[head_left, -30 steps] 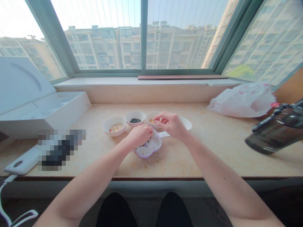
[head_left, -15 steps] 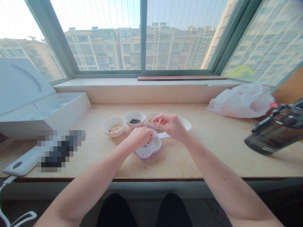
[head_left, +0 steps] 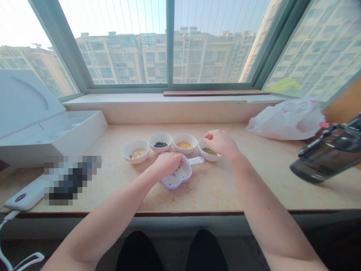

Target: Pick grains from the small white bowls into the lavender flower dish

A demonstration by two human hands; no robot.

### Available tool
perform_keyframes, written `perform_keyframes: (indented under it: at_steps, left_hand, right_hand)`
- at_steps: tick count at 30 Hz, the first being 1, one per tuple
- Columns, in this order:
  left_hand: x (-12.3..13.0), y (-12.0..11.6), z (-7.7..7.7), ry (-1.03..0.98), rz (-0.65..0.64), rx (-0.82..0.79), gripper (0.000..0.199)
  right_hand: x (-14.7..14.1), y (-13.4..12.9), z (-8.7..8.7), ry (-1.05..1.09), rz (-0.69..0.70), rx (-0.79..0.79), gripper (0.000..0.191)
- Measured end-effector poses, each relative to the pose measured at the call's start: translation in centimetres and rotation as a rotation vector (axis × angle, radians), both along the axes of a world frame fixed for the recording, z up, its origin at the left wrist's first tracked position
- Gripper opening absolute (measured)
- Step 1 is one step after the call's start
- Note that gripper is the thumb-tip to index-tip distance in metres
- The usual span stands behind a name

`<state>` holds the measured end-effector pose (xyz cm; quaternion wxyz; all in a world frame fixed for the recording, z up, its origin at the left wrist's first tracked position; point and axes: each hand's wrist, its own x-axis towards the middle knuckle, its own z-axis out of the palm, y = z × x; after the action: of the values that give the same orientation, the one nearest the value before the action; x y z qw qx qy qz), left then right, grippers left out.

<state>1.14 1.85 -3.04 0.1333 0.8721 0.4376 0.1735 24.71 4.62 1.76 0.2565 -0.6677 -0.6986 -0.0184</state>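
Note:
My left hand [head_left: 169, 165] is closed over a purple-rimmed, scalloped white dish [head_left: 182, 174] with a printed handle. Its fingertips pinch low inside the dish, and what they hold is hidden. At the right-hand bowl [head_left: 203, 154], my right hand [head_left: 222, 143] hovers by the rim with thumb and fingers pinched together. Whether a bean sits in that pinch is too small to tell. Green beans [head_left: 209, 151] lie in this bowl. Beside it stand a bowl of yellow grains [head_left: 184, 145], one of black beans [head_left: 160, 144] and one of pale pieces [head_left: 138, 153].
An opened white box [head_left: 79, 130] stands at the left, with a white power bank [head_left: 26, 194] and cable in front. To the right are a white plastic bag [head_left: 286, 120] and a dark transparent jug [head_left: 321, 158]. The counter's front edge [head_left: 188, 214] runs before my knees.
My right hand has moved right, from the yellow-grain bowl to the green-bean bowl, uncovering the yellow grains and the dish's handle. My left hand has stayed at the dish.

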Motion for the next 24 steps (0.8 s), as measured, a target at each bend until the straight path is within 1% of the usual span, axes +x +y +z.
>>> perform_keyframes:
  at_steps: [3,6,8,11,13,14,17,19,21,24]
  left_hand:
    - [-0.2,0.2,-0.4,-0.028,-0.007,-0.003,0.017]
    - [-0.4,0.1,-0.5,-0.128,-0.009,-0.040,0.020]
    - [-0.4,0.0,-0.2,-0.232,0.008,-0.073,0.023]
    - [-0.4,-0.1,0.7,-0.366,0.036,-0.118,0.021]
    - [-0.3,-0.2,1.6,-0.471,0.017,-0.190,0.018]
    - [-0.2,-0.2,2.0,-0.544,0.020,-0.263,0.020]
    - [-0.2,-0.5,3.1,-0.800,-0.026,-0.560,0.029]
    - [-0.2,-0.7,3.7,-0.969,-0.079,-0.703,0.035]
    - [-0.3,-0.9,4.0,-1.094,-0.119,-0.793,0.040]
    - [-0.4,-0.9,4.0,-1.198,-0.150,-0.892,0.039]
  right_hand:
    - [0.3,-0.1,-0.2,-0.059,-0.075,-0.136,0.016]
    - [0.1,-0.3,-0.3,-0.088,-0.105,-0.239,0.015]
    - [0.0,-0.4,-0.4,-0.082,-0.095,-0.228,0.017]
    - [-0.1,-0.2,-0.5,-0.042,-0.063,-0.141,0.020]
    - [-0.5,-0.2,-0.5,0.023,0.008,-0.083,0.021]
    - [-0.8,-0.2,-0.5,0.079,0.062,-0.054,0.021]
    - [-2.1,-0.5,-0.5,0.338,0.268,0.024,0.021]
    - [-3.1,-1.0,-0.6,0.529,0.394,0.060,0.022]
    - [-4.0,-1.6,-0.8,0.684,0.507,0.066,0.024]
    - [-5.0,-2.5,-1.1,0.806,0.653,-0.009,0.030]
